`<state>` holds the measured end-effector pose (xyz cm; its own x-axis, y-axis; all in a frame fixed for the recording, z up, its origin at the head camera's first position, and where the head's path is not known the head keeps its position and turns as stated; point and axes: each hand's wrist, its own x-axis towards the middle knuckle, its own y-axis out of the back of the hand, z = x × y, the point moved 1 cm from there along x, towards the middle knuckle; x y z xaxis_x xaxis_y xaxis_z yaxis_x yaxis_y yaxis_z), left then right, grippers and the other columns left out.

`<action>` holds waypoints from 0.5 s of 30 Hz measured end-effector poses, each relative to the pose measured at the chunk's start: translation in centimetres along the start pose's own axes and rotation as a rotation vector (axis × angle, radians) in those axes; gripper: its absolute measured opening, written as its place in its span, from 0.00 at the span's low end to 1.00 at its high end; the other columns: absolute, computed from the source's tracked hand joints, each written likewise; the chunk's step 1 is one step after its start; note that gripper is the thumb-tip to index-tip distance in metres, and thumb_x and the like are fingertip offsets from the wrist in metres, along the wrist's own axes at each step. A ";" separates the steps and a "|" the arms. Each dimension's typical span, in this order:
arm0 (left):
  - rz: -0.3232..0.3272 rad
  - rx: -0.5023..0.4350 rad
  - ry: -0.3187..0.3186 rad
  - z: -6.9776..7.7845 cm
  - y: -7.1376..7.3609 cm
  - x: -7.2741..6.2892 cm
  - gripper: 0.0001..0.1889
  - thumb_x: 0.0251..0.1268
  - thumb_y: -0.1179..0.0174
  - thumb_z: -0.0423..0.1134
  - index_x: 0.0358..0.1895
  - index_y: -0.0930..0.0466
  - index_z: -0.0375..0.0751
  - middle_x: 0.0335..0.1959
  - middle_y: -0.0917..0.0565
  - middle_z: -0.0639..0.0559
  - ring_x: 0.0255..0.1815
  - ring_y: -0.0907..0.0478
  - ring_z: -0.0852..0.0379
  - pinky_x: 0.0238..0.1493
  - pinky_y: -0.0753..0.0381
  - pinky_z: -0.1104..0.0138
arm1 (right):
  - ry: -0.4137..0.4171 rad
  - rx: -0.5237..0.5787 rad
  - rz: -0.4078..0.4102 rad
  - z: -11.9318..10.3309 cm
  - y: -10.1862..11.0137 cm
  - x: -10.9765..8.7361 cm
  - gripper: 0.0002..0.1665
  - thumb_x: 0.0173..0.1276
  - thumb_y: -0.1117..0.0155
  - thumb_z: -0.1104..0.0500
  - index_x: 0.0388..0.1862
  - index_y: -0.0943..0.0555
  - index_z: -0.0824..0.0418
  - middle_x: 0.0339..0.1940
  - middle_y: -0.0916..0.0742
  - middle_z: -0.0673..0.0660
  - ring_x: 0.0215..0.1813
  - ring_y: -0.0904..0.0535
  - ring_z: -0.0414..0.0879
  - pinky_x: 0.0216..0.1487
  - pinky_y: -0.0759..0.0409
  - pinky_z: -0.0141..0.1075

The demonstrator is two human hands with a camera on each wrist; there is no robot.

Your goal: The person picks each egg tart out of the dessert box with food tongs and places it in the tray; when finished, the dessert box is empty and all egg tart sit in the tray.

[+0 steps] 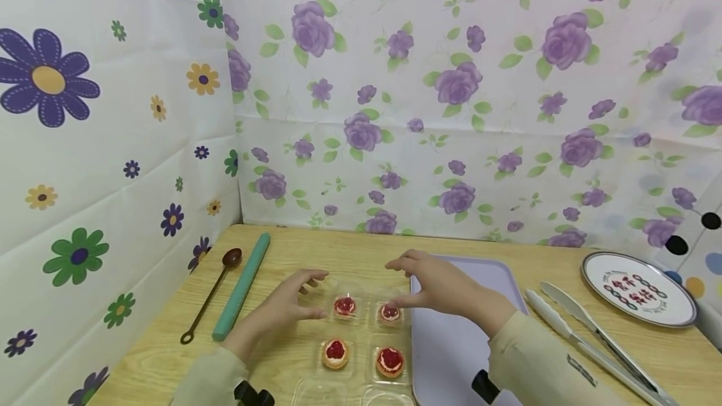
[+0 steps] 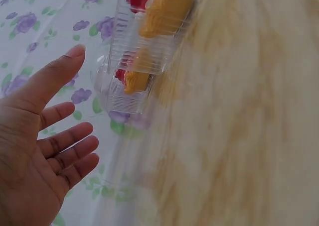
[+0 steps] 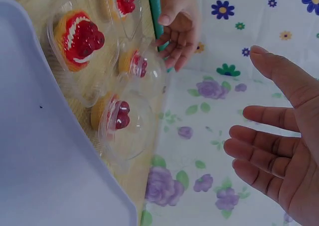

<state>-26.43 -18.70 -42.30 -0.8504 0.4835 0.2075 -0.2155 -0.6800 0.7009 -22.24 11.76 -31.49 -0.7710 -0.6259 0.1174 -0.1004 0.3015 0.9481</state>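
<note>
My left hand (image 1: 284, 307) hovers left of the back row of clear plastic boxes, holding nothing, fingers loosely bent. My right hand (image 1: 442, 286) hangs over the back right box, its thumb partly covering the small fruit tart (image 1: 389, 313) there. Another red-topped tart (image 1: 345, 307) sits in the back left box. In the right wrist view, a clear domed lid (image 3: 132, 129) covers the nearer back tart, and another dome covers its neighbour. Two front tarts, one left (image 1: 335, 354) and one right (image 1: 390, 362), sit in boxes whose lids lie folded open toward me.
Right of the boxes lies a lavender tray (image 1: 451, 343). Farther right are white-tipped metal tongs (image 1: 598, 343) and a white plate with a dark rim (image 1: 640, 290). A teal rolling stick (image 1: 242, 287) and a brown spoon (image 1: 211, 296) lie at left. Flower-printed sheets hang behind and at left.
</note>
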 end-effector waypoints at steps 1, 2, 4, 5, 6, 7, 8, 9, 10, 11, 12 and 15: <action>-0.004 -0.012 -0.003 -0.2 -0.1 0.1 0.38 0.53 0.29 0.43 0.68 0.35 0.38 0.63 0.27 0.40 0.59 0.28 0.43 0.58 0.26 0.50 | -0.011 0.011 -0.007 0.1 -0.1 0.4 0.37 0.61 0.33 0.40 0.65 0.26 0.58 0.57 0.20 0.56 0.53 0.20 0.49 0.49 0.20 0.44; -0.008 -0.021 -0.006 -0.3 -0.2 0.2 0.39 0.53 0.29 0.43 0.68 0.35 0.38 0.63 0.27 0.40 0.59 0.28 0.43 0.58 0.26 0.50 | -0.021 0.015 -0.012 0.2 -0.3 0.7 0.38 0.61 0.33 0.40 0.65 0.27 0.57 0.57 0.20 0.55 0.53 0.20 0.50 0.50 0.20 0.45; -0.015 -0.029 -0.013 -0.5 -0.4 0.3 0.39 0.54 0.29 0.44 0.68 0.35 0.37 0.63 0.27 0.39 0.59 0.28 0.42 0.58 0.26 0.50 | -0.033 0.024 -0.017 0.4 -0.6 1.4 0.38 0.61 0.33 0.40 0.65 0.27 0.57 0.58 0.20 0.56 0.55 0.21 0.51 0.52 0.20 0.46; -0.017 -0.037 -0.011 -0.6 -0.4 0.4 0.39 0.54 0.29 0.44 0.68 0.36 0.37 0.63 0.27 0.39 0.59 0.28 0.42 0.58 0.26 0.49 | -0.042 0.033 -0.019 0.4 -0.7 1.7 0.38 0.61 0.33 0.40 0.66 0.27 0.56 0.58 0.20 0.56 0.56 0.21 0.52 0.53 0.20 0.47; -0.020 -0.046 -0.007 -0.6 -0.5 0.4 0.40 0.54 0.29 0.45 0.68 0.36 0.36 0.63 0.27 0.39 0.59 0.28 0.42 0.58 0.27 0.49 | -0.047 0.035 -0.020 0.5 -0.9 2.1 0.38 0.61 0.33 0.40 0.66 0.27 0.56 0.58 0.20 0.56 0.56 0.21 0.52 0.54 0.21 0.47; -0.021 -0.059 0.004 -0.7 -0.6 0.4 0.40 0.53 0.29 0.45 0.69 0.36 0.37 0.63 0.27 0.39 0.59 0.29 0.43 0.59 0.27 0.49 | -0.050 0.030 -0.023 0.5 -1.0 2.4 0.38 0.60 0.33 0.40 0.66 0.27 0.55 0.58 0.20 0.56 0.56 0.21 0.52 0.54 0.21 0.47; -0.023 -0.069 0.014 -0.8 -0.7 0.4 0.40 0.53 0.29 0.45 0.69 0.36 0.37 0.63 0.27 0.40 0.60 0.29 0.43 0.59 0.28 0.49 | -0.050 0.026 -0.025 0.4 -1.2 2.8 0.38 0.60 0.33 0.39 0.66 0.27 0.54 0.59 0.20 0.56 0.56 0.21 0.52 0.55 0.21 0.47; -0.021 -0.083 0.024 -0.9 -0.8 0.4 0.41 0.52 0.28 0.45 0.69 0.36 0.37 0.62 0.27 0.40 0.59 0.29 0.43 0.60 0.28 0.48 | -0.048 0.022 -0.027 0.4 -1.4 3.2 0.38 0.60 0.33 0.39 0.66 0.27 0.54 0.58 0.20 0.56 0.56 0.21 0.52 0.55 0.21 0.48; -0.019 -0.087 0.032 -1.1 -0.9 0.4 0.41 0.52 0.28 0.45 0.69 0.36 0.37 0.62 0.27 0.40 0.59 0.29 0.43 0.60 0.28 0.48 | -0.046 0.014 -0.031 0.4 -1.7 3.5 0.38 0.60 0.33 0.39 0.66 0.27 0.54 0.58 0.20 0.56 0.56 0.21 0.51 0.55 0.21 0.47; -0.017 -0.092 0.040 -1.2 -1.0 0.4 0.41 0.52 0.28 0.46 0.69 0.36 0.37 0.62 0.26 0.42 0.59 0.29 0.44 0.61 0.29 0.48 | -0.046 0.009 -0.033 0.3 -1.9 3.9 0.38 0.60 0.33 0.39 0.66 0.27 0.53 0.58 0.20 0.56 0.56 0.21 0.51 0.56 0.22 0.47; -0.015 -0.097 0.042 -1.4 -1.2 0.3 0.41 0.52 0.28 0.46 0.69 0.36 0.37 0.61 0.26 0.42 0.59 0.29 0.45 0.61 0.29 0.48 | -0.044 0.002 -0.038 0.2 -2.1 4.2 0.38 0.60 0.33 0.38 0.66 0.27 0.53 0.59 0.20 0.56 0.57 0.22 0.51 0.56 0.22 0.47; -0.004 -0.098 0.043 -1.9 -1.6 0.2 0.40 0.51 0.28 0.46 0.68 0.35 0.37 0.59 0.24 0.44 0.59 0.28 0.45 0.61 0.29 0.47 | -0.040 0.000 -0.051 0.0 -3.0 5.2 0.39 0.60 0.33 0.38 0.66 0.27 0.55 0.60 0.20 0.56 0.59 0.24 0.52 0.59 0.23 0.48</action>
<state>-27.16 -18.54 -44.72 -0.8686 0.4638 0.1742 -0.2633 -0.7300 0.6308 -25.97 7.60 -33.76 -0.7892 -0.6115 0.0566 -0.1407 0.2698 0.9526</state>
